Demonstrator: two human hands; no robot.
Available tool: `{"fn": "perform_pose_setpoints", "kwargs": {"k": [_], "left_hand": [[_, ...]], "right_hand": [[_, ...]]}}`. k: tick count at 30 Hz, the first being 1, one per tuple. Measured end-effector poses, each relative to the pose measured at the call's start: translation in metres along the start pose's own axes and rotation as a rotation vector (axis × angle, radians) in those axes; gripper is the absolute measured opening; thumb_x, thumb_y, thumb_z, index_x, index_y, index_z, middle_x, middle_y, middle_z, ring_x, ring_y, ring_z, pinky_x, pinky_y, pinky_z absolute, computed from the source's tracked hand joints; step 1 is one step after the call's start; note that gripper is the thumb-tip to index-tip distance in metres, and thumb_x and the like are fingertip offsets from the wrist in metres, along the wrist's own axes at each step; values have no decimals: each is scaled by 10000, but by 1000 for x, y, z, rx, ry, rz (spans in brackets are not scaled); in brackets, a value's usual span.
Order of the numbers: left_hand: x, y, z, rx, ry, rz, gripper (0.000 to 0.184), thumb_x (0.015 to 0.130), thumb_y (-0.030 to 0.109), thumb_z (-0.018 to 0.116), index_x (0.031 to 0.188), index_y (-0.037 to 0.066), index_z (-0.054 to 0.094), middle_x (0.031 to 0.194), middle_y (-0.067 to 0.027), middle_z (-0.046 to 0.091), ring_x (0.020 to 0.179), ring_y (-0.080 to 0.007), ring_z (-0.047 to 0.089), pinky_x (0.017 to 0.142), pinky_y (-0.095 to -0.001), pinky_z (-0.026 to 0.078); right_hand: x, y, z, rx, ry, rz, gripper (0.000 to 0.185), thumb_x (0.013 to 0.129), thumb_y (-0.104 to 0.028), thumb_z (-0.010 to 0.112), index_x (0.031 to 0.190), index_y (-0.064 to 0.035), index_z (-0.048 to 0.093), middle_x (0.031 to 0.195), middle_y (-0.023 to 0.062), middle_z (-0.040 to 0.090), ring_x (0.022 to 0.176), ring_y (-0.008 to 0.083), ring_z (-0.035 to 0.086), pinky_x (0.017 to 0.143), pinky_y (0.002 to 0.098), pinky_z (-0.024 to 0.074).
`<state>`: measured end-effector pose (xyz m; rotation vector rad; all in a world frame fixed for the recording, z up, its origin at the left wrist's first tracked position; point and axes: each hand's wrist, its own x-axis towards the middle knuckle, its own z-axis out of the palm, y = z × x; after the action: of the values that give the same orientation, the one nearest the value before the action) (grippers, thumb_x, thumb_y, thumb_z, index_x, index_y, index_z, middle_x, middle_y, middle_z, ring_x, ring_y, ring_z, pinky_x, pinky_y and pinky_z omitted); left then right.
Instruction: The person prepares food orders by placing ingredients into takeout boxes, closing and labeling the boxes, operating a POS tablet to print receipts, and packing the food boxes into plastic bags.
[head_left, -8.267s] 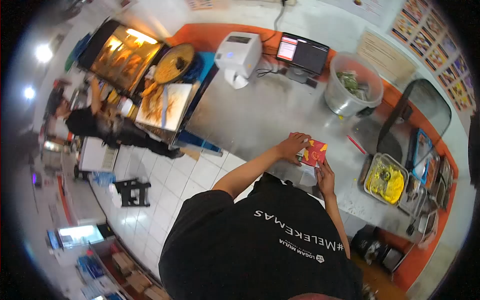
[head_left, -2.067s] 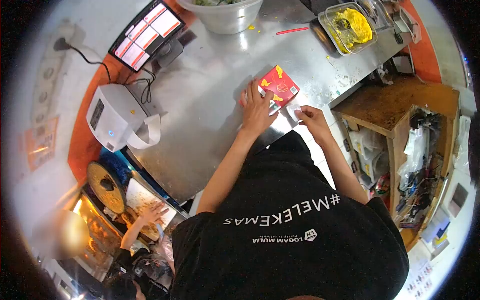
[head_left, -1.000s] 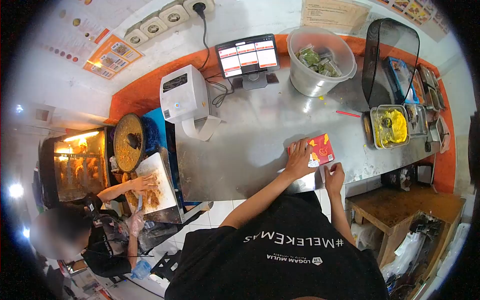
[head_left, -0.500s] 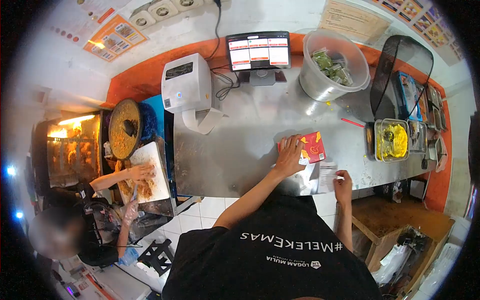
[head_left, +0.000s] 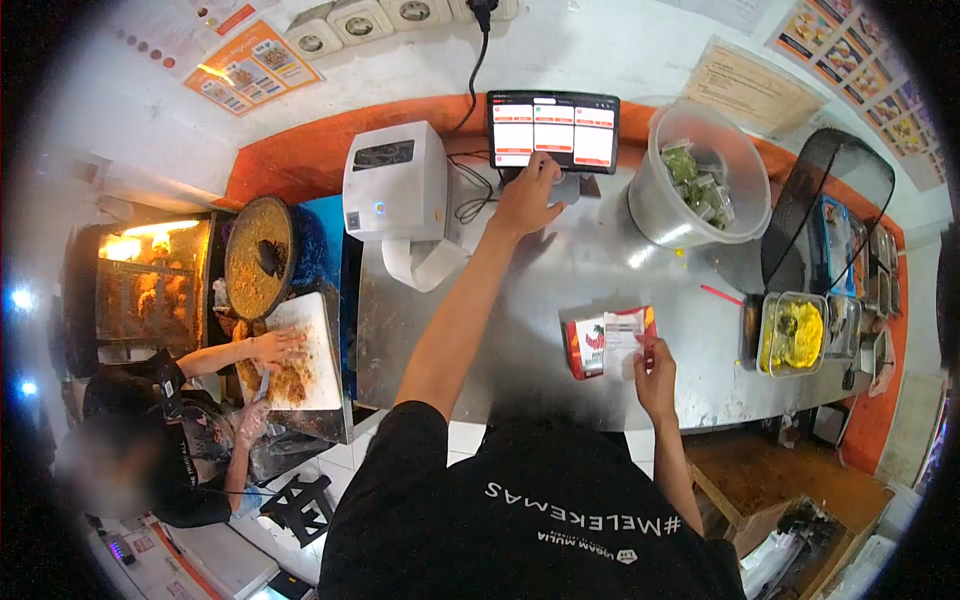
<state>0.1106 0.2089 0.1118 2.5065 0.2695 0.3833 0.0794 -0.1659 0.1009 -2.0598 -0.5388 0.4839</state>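
My left hand point(head_left: 528, 198) reaches up to the tablet point(head_left: 553, 128), fingertips at the lower edge of its lit screen and thumb held apart; nothing is in it. My right hand point(head_left: 655, 378) pinches a printed paper slip point(head_left: 625, 343) by its right side. Under the slip lies a red box point(head_left: 585, 350) with a white and red picture on top, flat on the metal counter near its front edge. The slip covers the box's middle and right part.
A white label printer point(head_left: 398, 180) with a paper strip hanging out stands left of the tablet. A clear bucket of green packets point(head_left: 700, 190) stands to the right, near a tub of yellow food point(head_left: 795, 335). At far left a co-worker cuts food on a white board point(head_left: 318, 350).
My left hand has left the red box and moved up to the tablet screen. My right hand has brought the slip left, over the box. The view has tilted slightly upward.
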Motion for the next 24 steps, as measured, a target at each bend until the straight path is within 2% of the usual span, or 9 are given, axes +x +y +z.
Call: {"fn": "perform_pose_setpoints", "kwargs": {"k": [3, 5, 7, 8, 11, 12, 17, 19, 24], "left_hand": [[28, -11, 4, 34, 33, -26, 542, 717, 194, 774, 1094, 36, 418, 1098, -151, 442, 975, -376, 580, 790, -468, 510], [47, -18, -4, 17, -37, -94, 573, 737, 206, 766, 1149, 41, 403, 1123, -154, 446, 974, -375, 587, 787, -476, 513], [57, -27, -3, 3, 35, -65, 644, 751, 218, 757, 1250, 44, 390, 1275, -176, 435, 1048, -374, 587, 827, -466, 518], [58, -30, 2, 67, 159, -6, 700, 774, 219, 734, 1345, 45, 368, 1435, -194, 349, 1118, -382, 576, 875, -457, 517], [39, -3, -7, -58, 89, -93, 686, 793, 209, 711, 1373, 55, 378, 1503, -207, 272, 1172, -400, 547, 897, -456, 515], [27, 2, -2, -56, 87, -110, 643, 802, 194, 696, 1362, 66, 407, 1499, -196, 273, 1180, -412, 537, 888, -461, 519], [-26, 2, 17, -34, 10, -202, 685, 798, 160, 693, 1397, 90, 369, 1509, -171, 254, 1169, -398, 551, 876, -459, 526], [-34, -2, 19, -37, -39, -228, 633, 783, 135, 698, 1334, 83, 392, 1461, -170, 300, 1132, -390, 568, 843, -461, 536], [4, -25, 15, -10, 20, -210, 534, 755, 106, 708, 1193, 65, 405, 1359, -168, 358, 1060, -398, 586, 799, -472, 543]], "right_hand": [[3, 2, 2, -39, -2, 19, 266, 863, 61, 559, 1118, -2, 602, 923, 72, 584, 742, 123, 530, 651, 262, 468], [1, 1, 1, -11, -13, 37, 283, 835, 71, 553, 1110, 15, 585, 927, 119, 566, 735, 171, 536, 654, 289, 464], [1, 1, 1, -34, -41, 77, 286, 833, 73, 554, 1111, 13, 584, 924, 117, 562, 737, 174, 537, 654, 289, 464], [3, 1, 0, -55, -58, 101, 290, 831, 75, 556, 1112, 11, 583, 922, 115, 558, 740, 177, 538, 654, 288, 464], [5, 3, -1, -106, -84, 93, 311, 826, 85, 560, 1125, 3, 577, 934, 110, 552, 746, 181, 543, 655, 287, 465], [8, 2, 0, -108, -84, 94, 311, 826, 85, 560, 1125, 3, 577, 934, 110, 552, 746, 181, 543, 655, 287, 465], [12, -5, 6, -92, -97, 108, 313, 840, 77, 566, 1144, 1, 558, 1019, 121, 540, 815, 209, 581, 685, 301, 491], [14, -10, 8, -79, -113, 116, 309, 841, 79, 564, 1140, 1, 557, 1042, 127, 535, 839, 215, 590, 697, 304, 500], [17, -6, 10, -118, -143, 93, 308, 839, 88, 554, 1135, 2, 553, 1078, 141, 521, 895, 227, 609, 735, 308, 518]]}}
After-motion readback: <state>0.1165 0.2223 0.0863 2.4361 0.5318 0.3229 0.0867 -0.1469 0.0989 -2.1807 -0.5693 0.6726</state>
